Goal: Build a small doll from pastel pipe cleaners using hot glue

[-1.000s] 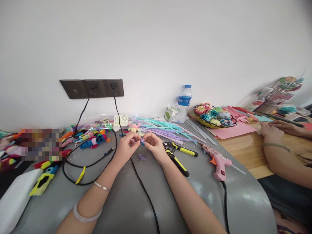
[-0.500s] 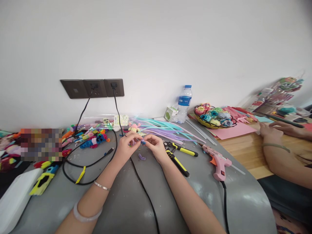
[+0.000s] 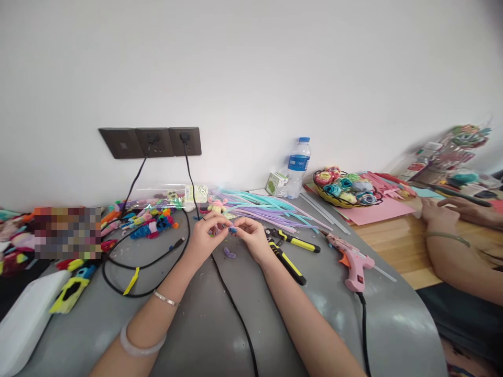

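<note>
Both hands meet over the middle of the grey table (image 3: 220,324), fingertips almost touching. Between them is a small blue fuzzy piece (image 3: 232,230), partly hidden by fingers. My left hand (image 3: 206,234) pinches at its left side, thumb against forefinger. From the right, my right hand (image 3: 253,238) grips the same piece between thumb and forefinger. Below the hands lies a short purple fuzzy piece (image 3: 229,253). Just behind them sits a small pink and cream fuzzy figure (image 3: 217,204). Yellow and black pliers (image 3: 288,256) rest beside my right hand.
A pink glue gun (image 3: 356,262) lies to the right, its cord running forward. Purple and turquoise pipe cleaners (image 3: 267,207) spread behind the hands. Black cable (image 3: 118,293) loops at left. A water bottle (image 3: 298,167) stands by the wall. A co-worker's arms (image 3: 451,246) rest at far right.
The hands stay together on the small blue piece, with only a slight shift of the fingers. The whole view has moved very slightly.
</note>
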A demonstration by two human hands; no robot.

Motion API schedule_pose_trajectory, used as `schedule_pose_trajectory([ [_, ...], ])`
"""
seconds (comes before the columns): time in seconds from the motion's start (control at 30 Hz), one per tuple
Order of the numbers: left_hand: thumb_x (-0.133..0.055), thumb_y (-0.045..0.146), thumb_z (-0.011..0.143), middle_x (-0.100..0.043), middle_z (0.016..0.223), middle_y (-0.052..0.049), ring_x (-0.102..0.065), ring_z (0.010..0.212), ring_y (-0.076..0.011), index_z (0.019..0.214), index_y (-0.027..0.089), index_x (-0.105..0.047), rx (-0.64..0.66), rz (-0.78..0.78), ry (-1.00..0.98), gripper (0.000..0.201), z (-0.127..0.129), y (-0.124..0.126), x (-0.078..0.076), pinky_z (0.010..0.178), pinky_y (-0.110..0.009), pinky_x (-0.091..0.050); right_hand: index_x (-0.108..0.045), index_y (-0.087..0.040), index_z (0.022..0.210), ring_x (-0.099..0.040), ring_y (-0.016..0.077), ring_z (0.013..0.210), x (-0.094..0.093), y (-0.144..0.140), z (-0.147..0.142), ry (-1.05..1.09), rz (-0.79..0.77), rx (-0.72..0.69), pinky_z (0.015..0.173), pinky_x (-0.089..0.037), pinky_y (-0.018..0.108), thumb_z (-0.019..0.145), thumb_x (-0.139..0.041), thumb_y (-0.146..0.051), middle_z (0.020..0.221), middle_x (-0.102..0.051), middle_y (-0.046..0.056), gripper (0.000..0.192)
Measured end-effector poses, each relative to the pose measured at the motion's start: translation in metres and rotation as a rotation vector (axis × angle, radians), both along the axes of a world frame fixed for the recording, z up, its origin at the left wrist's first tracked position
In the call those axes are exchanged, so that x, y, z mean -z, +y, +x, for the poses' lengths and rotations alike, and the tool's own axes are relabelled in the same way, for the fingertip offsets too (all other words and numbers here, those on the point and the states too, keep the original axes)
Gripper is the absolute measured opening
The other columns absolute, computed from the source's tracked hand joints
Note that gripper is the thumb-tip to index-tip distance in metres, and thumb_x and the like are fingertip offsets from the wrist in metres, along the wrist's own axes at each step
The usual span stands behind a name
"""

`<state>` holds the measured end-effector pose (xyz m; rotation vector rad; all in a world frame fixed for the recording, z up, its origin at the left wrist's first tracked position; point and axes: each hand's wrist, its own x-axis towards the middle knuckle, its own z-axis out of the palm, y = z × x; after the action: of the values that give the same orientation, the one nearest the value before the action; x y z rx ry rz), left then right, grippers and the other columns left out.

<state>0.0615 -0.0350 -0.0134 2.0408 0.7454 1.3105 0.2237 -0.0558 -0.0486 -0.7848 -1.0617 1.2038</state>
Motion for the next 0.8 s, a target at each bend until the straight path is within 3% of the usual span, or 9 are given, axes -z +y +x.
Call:
schedule_pose_trajectory([
  [0.37, -0.063, 0.016, 0.085, -0.065, 0.086, -0.004, -0.056, 0.063, -0.0103, 0.083, 0.020, -0.074, 0.071, -0.002, -0.026, 0.012, 0.0002, 0.0001, 0.0023, 0.053, -0.020, -0.043, -0.063, -0.021, 0.073, -0.057, 0.0100, 0.060, -0.0015, -0.0036, 0.0008, 0.136, -0.075, -0.218, 0.058, -0.044, 0.022, 0.065, -0.090, -0.041, 0.069, -0.065, -0.004, 0.035],
  [0.8, -0.066, 0.023, 0.087, -0.066, 0.085, -0.004, -0.057, 0.063, -0.0112, 0.083, 0.020, -0.074, 0.048, -0.001, -0.054, 0.009, 0.0013, -0.0030, -0.0008, 0.052, -0.021, -0.044, -0.067, -0.021, 0.075, -0.058, 0.0104, 0.056, -0.0057, -0.0065, 0.0006, 0.184, -0.109, -0.230, 0.058, -0.048, 0.023, 0.065, -0.090, -0.044, 0.066, -0.067, -0.003, 0.033],
])
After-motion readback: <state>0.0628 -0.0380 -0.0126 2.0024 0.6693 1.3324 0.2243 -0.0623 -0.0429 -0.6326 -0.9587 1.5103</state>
